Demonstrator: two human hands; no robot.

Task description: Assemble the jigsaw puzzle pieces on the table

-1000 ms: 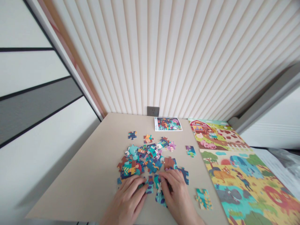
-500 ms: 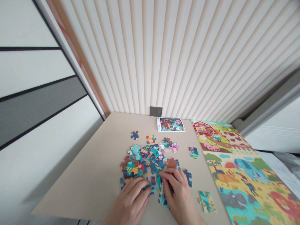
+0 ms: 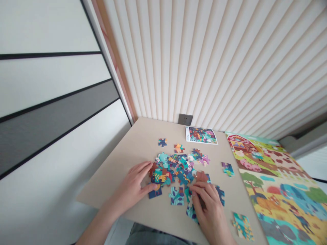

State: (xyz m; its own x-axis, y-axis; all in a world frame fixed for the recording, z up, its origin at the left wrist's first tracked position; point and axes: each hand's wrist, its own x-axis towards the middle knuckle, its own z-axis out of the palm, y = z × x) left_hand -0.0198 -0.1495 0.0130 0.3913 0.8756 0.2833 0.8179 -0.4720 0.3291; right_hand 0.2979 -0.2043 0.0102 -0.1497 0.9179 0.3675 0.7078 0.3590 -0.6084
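A pile of jigsaw puzzle pieces (image 3: 182,172) in teal, dark blue, purple and brown lies loosely heaped on the table. My left hand (image 3: 136,183) is at the pile's left edge, thumb and fingers spread, the thumb tip at a dark blue piece (image 3: 155,192). At the front right, my right hand (image 3: 208,201) is curled over a teal and blue puzzle piece (image 3: 191,210), with thumb and fingertips on its upper part; the palm hides some of what is beneath. Between the hands a light teal piece with purple spots (image 3: 176,196) lies flat.
A picture card (image 3: 201,135) lies at the back of the beige table (image 3: 120,153), below a wall socket (image 3: 185,119). Two assembled puzzles, a farm scene (image 3: 258,153) and an animal scene (image 3: 286,200), cover the right side. Single pieces lie around the pile, including a leafy one (image 3: 242,226).
My left hand has come off the pieces at the front, moved to the pile's left edge and spread open. The right hand stays over its piece. The whole view has shifted, with things appearing farther right.
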